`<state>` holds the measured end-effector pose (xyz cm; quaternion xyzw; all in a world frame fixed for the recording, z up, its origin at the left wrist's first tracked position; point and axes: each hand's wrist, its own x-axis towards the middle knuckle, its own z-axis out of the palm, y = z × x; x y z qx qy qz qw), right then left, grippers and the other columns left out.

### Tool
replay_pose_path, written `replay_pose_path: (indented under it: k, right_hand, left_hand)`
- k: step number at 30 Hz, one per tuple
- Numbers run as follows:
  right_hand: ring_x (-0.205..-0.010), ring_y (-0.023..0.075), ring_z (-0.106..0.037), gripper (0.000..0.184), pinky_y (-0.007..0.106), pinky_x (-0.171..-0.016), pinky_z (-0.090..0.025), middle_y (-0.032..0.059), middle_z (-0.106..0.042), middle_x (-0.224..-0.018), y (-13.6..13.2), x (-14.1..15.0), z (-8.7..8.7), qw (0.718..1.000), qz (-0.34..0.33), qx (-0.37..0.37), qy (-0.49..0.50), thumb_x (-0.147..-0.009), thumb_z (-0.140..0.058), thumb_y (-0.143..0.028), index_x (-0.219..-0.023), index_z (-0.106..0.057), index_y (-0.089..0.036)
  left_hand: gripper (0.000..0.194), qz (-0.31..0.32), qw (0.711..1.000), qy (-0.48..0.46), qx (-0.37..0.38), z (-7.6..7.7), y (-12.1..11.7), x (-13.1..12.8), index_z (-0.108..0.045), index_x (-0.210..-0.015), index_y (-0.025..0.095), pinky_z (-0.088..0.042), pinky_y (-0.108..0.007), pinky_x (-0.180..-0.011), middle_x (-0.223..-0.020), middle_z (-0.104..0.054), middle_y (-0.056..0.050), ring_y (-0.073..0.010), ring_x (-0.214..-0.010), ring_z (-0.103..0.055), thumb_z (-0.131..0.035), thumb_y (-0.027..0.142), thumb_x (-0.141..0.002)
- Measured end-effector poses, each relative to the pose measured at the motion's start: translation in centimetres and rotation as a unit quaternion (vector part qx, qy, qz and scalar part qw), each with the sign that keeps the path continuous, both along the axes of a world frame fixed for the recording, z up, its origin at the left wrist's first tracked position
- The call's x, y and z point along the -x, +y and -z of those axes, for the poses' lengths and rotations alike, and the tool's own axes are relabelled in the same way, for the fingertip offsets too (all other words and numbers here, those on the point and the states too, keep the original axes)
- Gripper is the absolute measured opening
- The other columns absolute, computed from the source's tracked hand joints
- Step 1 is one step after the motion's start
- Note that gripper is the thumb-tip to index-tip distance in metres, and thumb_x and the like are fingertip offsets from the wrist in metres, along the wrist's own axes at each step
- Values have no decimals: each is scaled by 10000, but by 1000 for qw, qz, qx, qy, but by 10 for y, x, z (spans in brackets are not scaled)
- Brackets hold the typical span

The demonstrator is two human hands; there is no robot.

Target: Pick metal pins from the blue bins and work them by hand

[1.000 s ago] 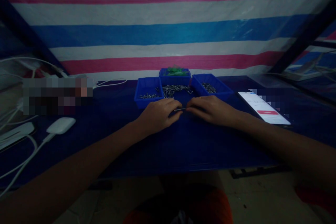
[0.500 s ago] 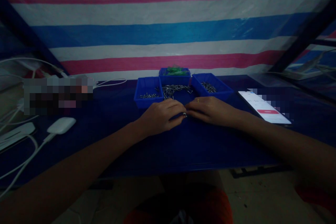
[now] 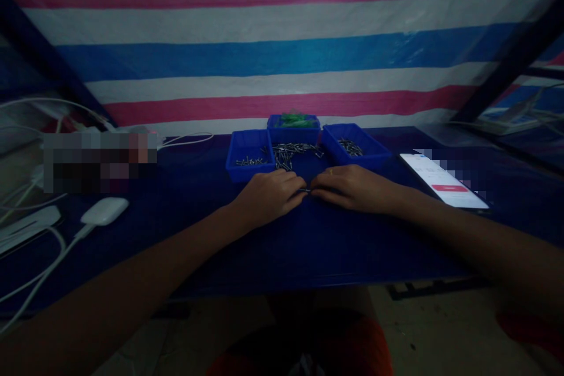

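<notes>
My left hand is closed in a pinch on a thin, screw-like metal piece, which sticks out to the right of its fingertips. At the other end of this piece, the fingers of my right hand are pinched too, a ring on one of them. Both hands stay low over the blue tabletop, their fingertips a short gap apart. Just beyond them lies a loose pile of similar small metal pieces. Poor light and the fingers hide most of the held piece.
Behind the hands stand a left blue bin, a right blue bin, both with small metal pieces, and a back bin with green material. A lit phone lies right. A white charger with cables lies left.
The fingertips have drawn slightly apart, my left hand moving a little left. The metal piece now shows as a thin line between them, where a small shiny end showed before.
</notes>
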<state>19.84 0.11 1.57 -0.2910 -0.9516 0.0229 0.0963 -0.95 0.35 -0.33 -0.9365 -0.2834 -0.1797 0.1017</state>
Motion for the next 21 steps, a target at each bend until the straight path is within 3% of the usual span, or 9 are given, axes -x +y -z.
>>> replay_pose_path:
  k: [7, 21]
  right_hand:
    - [-694, 142, -547, 248, 271, -638, -397, 52, -591, -759, 0, 0, 1, 1000, -2, 12, -17, -889, -374, -281, -913, -578, -143]
    - [-659, 142, -543, 189, 265, -594, -373, 48, -594, -749, 5, -5, -2, 998, 63, -13, -12, -859, -399, -256, -881, -556, -154]
  left_hand:
    - [193, -10, 1000, 4, 1, -1, -1, -1, -573, -862, 159, -416, -247, -640, -787, -608, -22, -140, -756, -558, -426, 283, -872]
    - [218, -48, 998, 8, 29, -4, -1, 1, -564, -808, 160, -384, -244, -589, -740, -600, -17, -126, -700, -545, -372, 251, -856]
